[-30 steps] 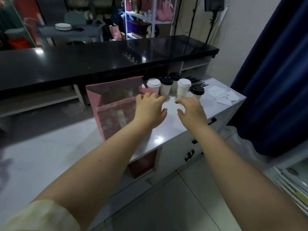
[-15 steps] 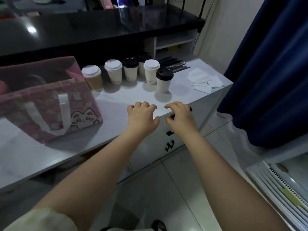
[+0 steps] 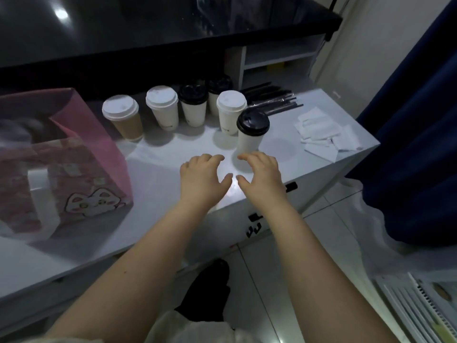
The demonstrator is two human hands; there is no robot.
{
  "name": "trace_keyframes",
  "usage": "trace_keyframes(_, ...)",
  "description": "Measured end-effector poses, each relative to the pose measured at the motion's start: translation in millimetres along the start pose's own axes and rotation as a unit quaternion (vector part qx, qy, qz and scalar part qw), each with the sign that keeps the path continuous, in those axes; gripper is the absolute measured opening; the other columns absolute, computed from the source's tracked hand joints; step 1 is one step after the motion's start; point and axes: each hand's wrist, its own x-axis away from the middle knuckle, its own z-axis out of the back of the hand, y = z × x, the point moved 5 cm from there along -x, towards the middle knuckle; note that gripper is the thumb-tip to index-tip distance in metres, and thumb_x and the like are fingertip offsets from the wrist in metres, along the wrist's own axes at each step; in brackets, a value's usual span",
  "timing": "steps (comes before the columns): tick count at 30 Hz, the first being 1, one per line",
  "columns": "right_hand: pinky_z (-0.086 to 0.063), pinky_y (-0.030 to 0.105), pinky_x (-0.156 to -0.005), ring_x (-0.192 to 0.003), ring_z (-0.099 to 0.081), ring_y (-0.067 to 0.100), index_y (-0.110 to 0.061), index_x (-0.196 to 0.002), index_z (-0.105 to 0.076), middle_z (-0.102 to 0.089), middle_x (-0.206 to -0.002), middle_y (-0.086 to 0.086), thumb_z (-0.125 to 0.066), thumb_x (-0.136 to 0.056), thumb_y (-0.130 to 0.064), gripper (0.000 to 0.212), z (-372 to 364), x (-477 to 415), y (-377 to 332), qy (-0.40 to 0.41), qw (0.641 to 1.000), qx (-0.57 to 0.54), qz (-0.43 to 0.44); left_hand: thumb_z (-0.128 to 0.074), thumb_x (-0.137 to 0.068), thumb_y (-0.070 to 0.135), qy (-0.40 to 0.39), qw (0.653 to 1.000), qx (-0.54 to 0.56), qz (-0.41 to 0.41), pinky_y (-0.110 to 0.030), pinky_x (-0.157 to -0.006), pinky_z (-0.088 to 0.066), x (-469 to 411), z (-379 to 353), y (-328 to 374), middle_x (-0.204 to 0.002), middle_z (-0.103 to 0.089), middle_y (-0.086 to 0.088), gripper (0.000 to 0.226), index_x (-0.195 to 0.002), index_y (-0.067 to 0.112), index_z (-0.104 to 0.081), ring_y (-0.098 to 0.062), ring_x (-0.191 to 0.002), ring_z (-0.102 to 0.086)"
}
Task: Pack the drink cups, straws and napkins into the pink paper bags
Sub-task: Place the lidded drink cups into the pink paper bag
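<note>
A pink paper bag with a cat print and white handles stands open at the left of the white counter. Several lidded drink cups line the back: a brown cup, a white-lidded cup, a black-lidded cup, another white-lidded cup and a nearer black-lidded cup. Black wrapped straws and white napkins lie at the right. My left hand and my right hand hover side by side over the counter, fingers spread and curled, holding nothing. My right fingertips are just in front of the nearer black-lidded cup.
A black raised counter runs along the back, with white shelves under its right end. A dark blue curtain hangs at the right. The counter front has black drawer handles. Tiled floor lies below.
The view has tilted down and closer to the counter. Both hands moved forward from the counter's front edge toward the nearer black-lidded cup. Their fingers stay apart and they hold nothing.
</note>
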Motion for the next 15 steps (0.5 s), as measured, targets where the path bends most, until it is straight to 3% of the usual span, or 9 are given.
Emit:
trace_keyframes(4, -0.034, 0.036, -0.105, -0.125, -0.035, 0.021, -0.020, -0.131, -0.055, -0.051, -0.131, -0.001, -0.062, -0.088, -0.014, 0.044, -14, -46, 3, -0.026, 0.999, 0.026, 0.034, -0.057, -0.084, 0.051, -0.025, 1.000, 0.005, 0.002, -0.043, -0.099, -0.032, -53, -19, -7, -0.125, -0.059, 0.003, 0.051, -0.130, 0.029, -0.055, -0.024, -0.121, -0.047)
trace_keyframes(9, -0.033, 0.043, -0.108, -0.131, -0.032, 0.028, -0.015, -0.122, -0.062, -0.046, -0.138, 0.008, -0.066, -0.079, -0.007, 0.044, -1, -97, 8, 0.077, 0.992, 0.075, 0.060, -0.059, -0.084, 0.047, -0.028, 0.999, 0.010, -0.013, -0.042, -0.098, -0.030, -110, -26, -20, -0.124, -0.059, 0.003, 0.050, -0.130, 0.029, -0.055, -0.025, -0.121, -0.045)
trace_keyframes(11, -0.029, 0.045, -0.111, -0.135, -0.026, 0.031, -0.017, -0.126, -0.058, -0.038, -0.146, 0.008, -0.070, -0.078, -0.013, 0.049, 3, -118, 17, 0.081, 0.993, 0.084, 0.032, -0.059, -0.084, 0.044, -0.030, 0.999, 0.006, -0.011, -0.041, -0.099, -0.028, -127, -27, -24, -0.125, -0.058, 0.003, 0.049, -0.130, 0.030, -0.055, -0.025, -0.122, -0.044)
trace_keyframes(15, -0.016, 0.046, -0.116, -0.142, -0.008, 0.027, -0.029, -0.140, -0.040, -0.019, -0.156, 0.000, -0.073, -0.077, -0.035, 0.071, -1, -151, 37, 0.012, 0.993, 0.115, -0.032, -0.058, -0.084, 0.042, -0.040, 0.999, -0.002, 0.012, -0.040, -0.100, -0.027, -141, -28, -34, -0.126, -0.057, 0.005, 0.046, -0.129, 0.032, -0.054, -0.024, -0.123, -0.041)
